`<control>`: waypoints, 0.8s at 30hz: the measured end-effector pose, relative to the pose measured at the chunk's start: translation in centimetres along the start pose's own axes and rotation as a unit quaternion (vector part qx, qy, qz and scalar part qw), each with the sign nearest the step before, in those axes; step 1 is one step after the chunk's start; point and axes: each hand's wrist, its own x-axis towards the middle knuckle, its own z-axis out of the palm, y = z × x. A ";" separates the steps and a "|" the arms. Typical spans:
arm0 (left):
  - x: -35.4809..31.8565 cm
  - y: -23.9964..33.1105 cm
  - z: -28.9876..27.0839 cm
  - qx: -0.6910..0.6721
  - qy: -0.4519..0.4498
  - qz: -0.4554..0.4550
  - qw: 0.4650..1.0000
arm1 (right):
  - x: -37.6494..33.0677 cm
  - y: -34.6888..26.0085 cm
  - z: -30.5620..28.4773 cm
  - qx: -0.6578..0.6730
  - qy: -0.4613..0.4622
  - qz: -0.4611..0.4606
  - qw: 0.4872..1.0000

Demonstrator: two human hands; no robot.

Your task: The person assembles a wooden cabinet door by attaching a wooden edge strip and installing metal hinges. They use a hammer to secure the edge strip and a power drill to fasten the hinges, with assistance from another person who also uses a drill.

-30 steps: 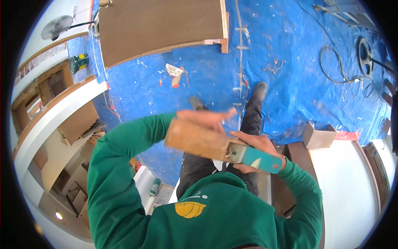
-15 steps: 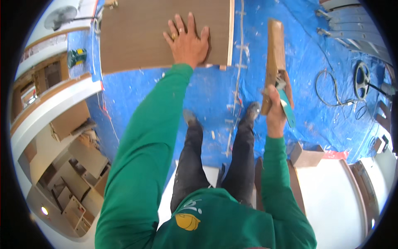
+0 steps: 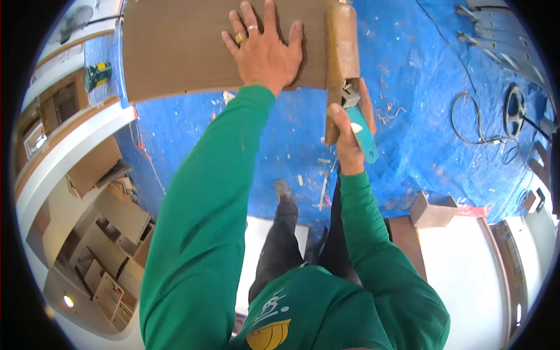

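Observation:
A brown wooden board [image 3: 175,52] lies in front of me. My left hand [image 3: 268,55] rests palm down on it near its front edge, fingers spread, with rings on two of them. My right hand [image 3: 353,134] grips a long wooden hand plane [image 3: 343,44] by its rear part. The plane lies lengthwise along the board's right edge and seems to touch it; its sole is hidden. A teal handle-like piece [image 3: 363,137] sticks out of the plane's metal-fitted mouth, beside my thumb.
Blue plastic sheeting [image 3: 408,157] covers the floor, with scraps on it. At the right are a coiled cable [image 3: 466,125], a black wheel-shaped base [image 3: 514,111] and a ladder [image 3: 501,38]. A white panel [image 3: 461,268] stands at the lower right, open cabinets [image 3: 111,291] at the lower left.
My right hand has brought the plane leftward, from above the sheeting to the board's right edge. My left hand stays flat on the board. The view has shifted slightly, and my feet appear moved.

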 end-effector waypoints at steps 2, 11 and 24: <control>0.2 0.2 0.5 0.000 -0.003 0.006 1.000 | 0.6 1.2 0.3 -0.022 0.026 -0.035 0.999; 0.4 -0.2 0.9 0.020 -0.011 0.011 1.000 | -4.4 2.8 -1.3 -0.110 0.022 -0.081 0.990; 0.3 0.2 0.6 0.012 -0.025 0.029 0.999 | 15.4 -0.9 3.9 0.019 0.041 -0.156 0.987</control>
